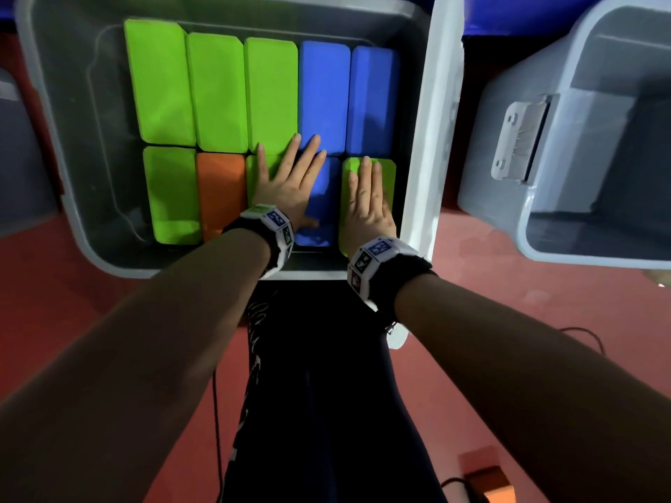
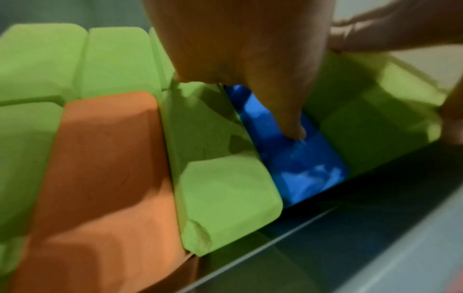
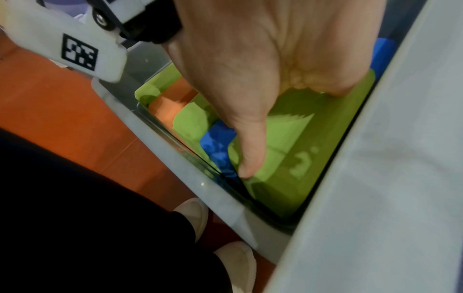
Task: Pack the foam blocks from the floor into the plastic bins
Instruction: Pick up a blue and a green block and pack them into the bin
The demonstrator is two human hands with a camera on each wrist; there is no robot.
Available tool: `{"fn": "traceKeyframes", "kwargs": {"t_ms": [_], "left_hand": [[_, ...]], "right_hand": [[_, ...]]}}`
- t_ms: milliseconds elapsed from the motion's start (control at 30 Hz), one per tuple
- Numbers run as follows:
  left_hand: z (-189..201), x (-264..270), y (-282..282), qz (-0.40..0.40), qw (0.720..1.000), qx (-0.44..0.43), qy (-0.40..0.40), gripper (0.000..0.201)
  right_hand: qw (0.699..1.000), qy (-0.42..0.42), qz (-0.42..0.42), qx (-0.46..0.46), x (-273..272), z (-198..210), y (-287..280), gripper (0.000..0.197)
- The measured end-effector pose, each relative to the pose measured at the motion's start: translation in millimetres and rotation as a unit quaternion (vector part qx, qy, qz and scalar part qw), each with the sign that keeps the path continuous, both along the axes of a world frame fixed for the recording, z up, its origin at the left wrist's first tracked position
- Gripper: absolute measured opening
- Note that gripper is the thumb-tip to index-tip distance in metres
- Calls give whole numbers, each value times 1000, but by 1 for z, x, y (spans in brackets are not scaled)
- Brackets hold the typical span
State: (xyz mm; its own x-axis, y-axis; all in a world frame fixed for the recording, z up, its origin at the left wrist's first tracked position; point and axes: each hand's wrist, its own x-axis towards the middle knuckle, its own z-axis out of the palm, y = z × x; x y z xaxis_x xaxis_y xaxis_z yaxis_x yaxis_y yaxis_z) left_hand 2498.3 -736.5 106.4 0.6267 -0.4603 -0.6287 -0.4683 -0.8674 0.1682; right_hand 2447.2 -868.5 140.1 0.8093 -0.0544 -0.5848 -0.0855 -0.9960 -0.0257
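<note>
A clear plastic bin [image 1: 65, 183] holds two rows of foam blocks, green, blue and orange. My left hand [image 1: 290, 183] lies flat with spread fingers across a near-row green block [image 2: 225, 188] and the lower-sitting blue block [image 1: 319, 219]; its thumb presses that blue block [image 2: 300, 158]. My right hand [image 1: 366, 201] lies flat on the green block [image 1: 385, 172] at the bin's right end, with its thumb at that green block's [image 3: 300, 154] left edge. An orange block [image 1: 221, 190] sits left of my left hand.
A second, empty plastic bin [image 1: 581, 176] stands to the right. A white lid [image 1: 432, 139] stands along the first bin's right side. An orange block [image 1: 490, 481] lies on the red floor [image 1: 72, 303] near my legs. A black cable [image 1: 217, 412] runs down the floor.
</note>
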Motion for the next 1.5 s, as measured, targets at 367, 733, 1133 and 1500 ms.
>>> {"fn": "traceKeyframes", "kwargs": {"t_ms": [367, 733, 1133, 1500], "left_hand": [[61, 21, 20, 113, 993, -21, 36, 76], [10, 13, 50, 9, 997, -72, -28, 85], [-17, 27, 57, -62, 993, -94, -46, 72], [21, 42, 45, -58, 998, -19, 28, 73]], "right_hand": [[977, -97, -102, 162, 20, 25, -18, 49], [972, -136, -189, -22, 48, -30, 19, 55], [941, -197, -273, -7, 58, -52, 23, 63], [872, -144, -468, 25, 23, -16, 51, 66]]}}
